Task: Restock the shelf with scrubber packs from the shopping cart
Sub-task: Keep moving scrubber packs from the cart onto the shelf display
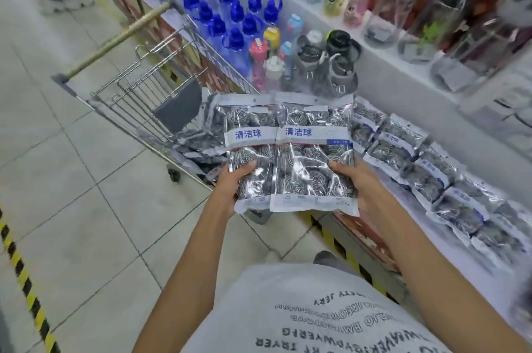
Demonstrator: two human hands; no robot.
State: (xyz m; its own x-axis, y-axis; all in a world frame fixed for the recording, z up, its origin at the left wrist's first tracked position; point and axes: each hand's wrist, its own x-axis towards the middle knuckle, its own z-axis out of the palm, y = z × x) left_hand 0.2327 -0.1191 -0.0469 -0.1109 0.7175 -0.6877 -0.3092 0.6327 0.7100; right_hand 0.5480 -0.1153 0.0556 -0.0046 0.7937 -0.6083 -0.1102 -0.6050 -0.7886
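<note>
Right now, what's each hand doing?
Left hand: grips the left clear steel-wool scrubber pack.
Right hand: grips the right clear steel-wool scrubber pack.

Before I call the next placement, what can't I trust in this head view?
- Cart contents: the two held packs, left and right, cover most of the basket.
- Fingers of the left hand and right hand: behind the packs, only thumbs show.
- Row of packs on the shelf: blurred, and the right edge cuts it off, so no count.
- Small print on pack labels: too small.
</note>
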